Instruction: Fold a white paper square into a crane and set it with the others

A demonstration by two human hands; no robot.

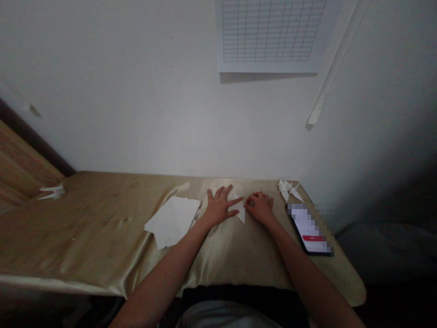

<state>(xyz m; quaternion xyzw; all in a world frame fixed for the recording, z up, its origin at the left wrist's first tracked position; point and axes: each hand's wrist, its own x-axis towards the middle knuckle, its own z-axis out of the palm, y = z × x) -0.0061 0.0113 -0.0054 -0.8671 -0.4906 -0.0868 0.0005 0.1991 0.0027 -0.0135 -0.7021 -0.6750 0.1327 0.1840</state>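
Note:
My left hand [219, 206] lies flat with fingers spread on a small folded white paper piece [240, 212] on the table [102, 228], which is covered by a shiny beige cloth. My right hand [260, 206] rests just to the right of it, fingers curled and the thumb pressing at the paper's right edge. Most of the folded piece is hidden under my left hand; only a pointed flap shows between the two hands.
A stack of white paper sheets [173, 220] lies left of my left hand. Folded paper cranes [288, 189] sit at the back right, another folded piece [52, 192] at far left. A lit phone [311, 228] lies at the right edge. The wall stands close behind.

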